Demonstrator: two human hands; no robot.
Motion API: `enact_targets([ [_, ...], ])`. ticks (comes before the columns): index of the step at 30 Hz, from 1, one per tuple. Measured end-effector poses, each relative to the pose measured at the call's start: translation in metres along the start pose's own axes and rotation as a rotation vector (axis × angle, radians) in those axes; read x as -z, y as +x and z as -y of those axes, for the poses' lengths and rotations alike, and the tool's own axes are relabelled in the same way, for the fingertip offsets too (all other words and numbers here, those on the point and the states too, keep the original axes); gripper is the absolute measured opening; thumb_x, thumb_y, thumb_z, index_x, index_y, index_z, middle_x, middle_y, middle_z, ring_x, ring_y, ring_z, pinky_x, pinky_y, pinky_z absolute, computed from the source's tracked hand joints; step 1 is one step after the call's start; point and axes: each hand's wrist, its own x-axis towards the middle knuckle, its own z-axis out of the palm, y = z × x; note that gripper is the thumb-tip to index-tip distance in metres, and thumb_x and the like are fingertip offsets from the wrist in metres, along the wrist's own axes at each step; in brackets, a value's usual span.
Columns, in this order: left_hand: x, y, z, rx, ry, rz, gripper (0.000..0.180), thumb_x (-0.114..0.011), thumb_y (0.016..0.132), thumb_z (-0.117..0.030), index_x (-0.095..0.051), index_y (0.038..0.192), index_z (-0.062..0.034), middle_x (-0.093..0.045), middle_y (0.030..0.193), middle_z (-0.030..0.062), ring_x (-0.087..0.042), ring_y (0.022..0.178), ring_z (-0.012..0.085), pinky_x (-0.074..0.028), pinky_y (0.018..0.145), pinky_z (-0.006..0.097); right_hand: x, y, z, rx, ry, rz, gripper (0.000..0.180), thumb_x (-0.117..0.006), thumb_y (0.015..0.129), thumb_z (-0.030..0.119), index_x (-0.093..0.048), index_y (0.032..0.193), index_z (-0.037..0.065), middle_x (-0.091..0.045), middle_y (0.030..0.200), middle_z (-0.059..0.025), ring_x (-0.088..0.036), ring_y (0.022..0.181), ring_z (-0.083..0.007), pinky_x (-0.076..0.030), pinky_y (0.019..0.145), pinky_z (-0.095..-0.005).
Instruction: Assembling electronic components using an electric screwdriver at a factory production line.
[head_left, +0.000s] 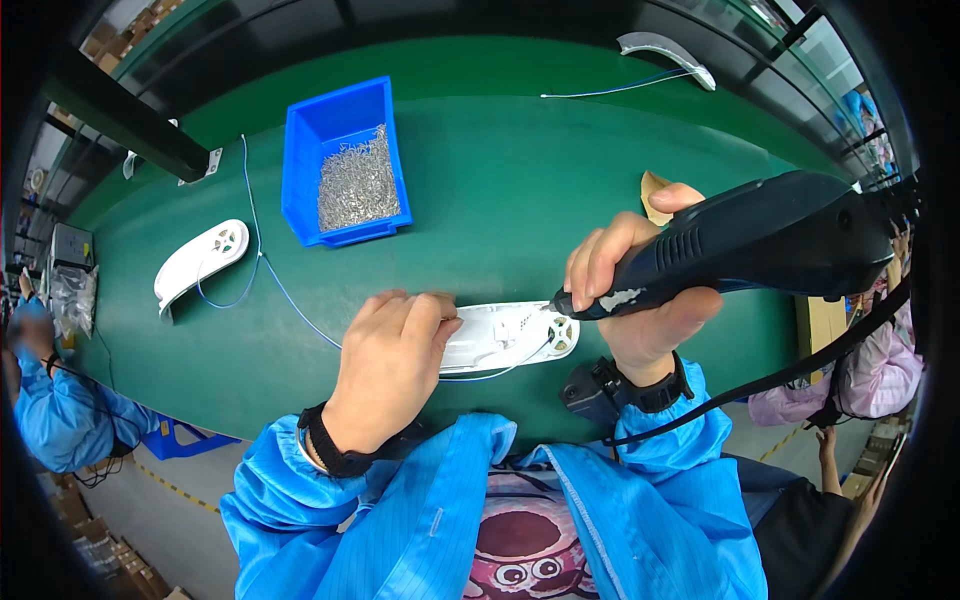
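A white curved plastic housing [490,335] lies on the green bench in front of me, a blue-and-white wire running beside it. My left hand [392,350] is closed over its left end, fingertips bent onto the plastic. In my right hand [640,280] is a black electric screwdriver [760,235], gripped near its nose and held almost level. Its tip meets the housing's right end, beside a round spoked opening. Whether a screw sits under the tip is too small to tell.
A blue bin [345,160] of small metal screws stands beyond my left hand. Another white housing [205,262] with wire lies at left, and a third piece [668,55] at the far right. A black cable [800,372] trails right. Co-workers sit on both sides.
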Motion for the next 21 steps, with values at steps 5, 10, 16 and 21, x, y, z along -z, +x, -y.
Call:
enact_targets([
  [5,-0.0051,-0.0028,0.0007,0.07,0.017,0.074,0.014,-0.058,0.076,-0.006,-0.045,0.079,-0.0031,-0.053,0.059,0.0113,-0.054,0.054,0.029,-0.043,0.053,0.039,0.0027,0.0009,-0.0017,-0.015,-0.005,-0.019,0.079,-0.064,0.062,0.06,-0.035,0.109,0.003,-0.049,0.057,-0.0082,-0.05,0.044,-0.0152,-0.041,0.041,-0.0236],
  [10,-0.0065,-0.0016,0.0018,0.088,-0.016,0.069,0.012,-0.056,0.078,-0.007,-0.045,0.08,-0.0027,-0.052,0.058,0.0129,-0.054,0.054,0.0303,-0.042,0.049,0.039,0.0076,0.003,-0.0055,0.008,-0.253,0.094,0.079,-0.035,0.07,0.076,-0.027,0.114,0.011,-0.044,0.054,-0.004,-0.044,0.04,-0.0133,-0.04,0.042,-0.0268],
  [16,-0.0044,-0.0001,0.0011,0.116,-0.033,0.09,0.015,-0.058,0.074,-0.002,-0.046,0.082,-0.0021,-0.057,0.065,0.0137,-0.056,0.056,0.032,-0.043,0.049,0.039,0.0075,0.0023,-0.0049,-0.012,-0.268,0.101,0.079,-0.037,0.07,0.075,-0.026,0.114,0.011,-0.045,0.055,-0.0042,-0.045,0.041,-0.0137,-0.04,0.042,-0.0272],
  [21,-0.0055,-0.0001,0.0033,0.107,-0.043,0.091,0.013,-0.058,0.075,-0.002,-0.046,0.082,-0.0017,-0.056,0.064,0.0141,-0.055,0.057,0.0323,-0.043,0.05,0.039,-0.002,0.0012,-0.0073,-0.05,-0.053,-0.06,0.08,-0.066,0.059,0.061,-0.036,0.107,0.003,-0.05,0.056,-0.0083,-0.05,0.044,-0.014,-0.04,0.041,-0.0223],
])
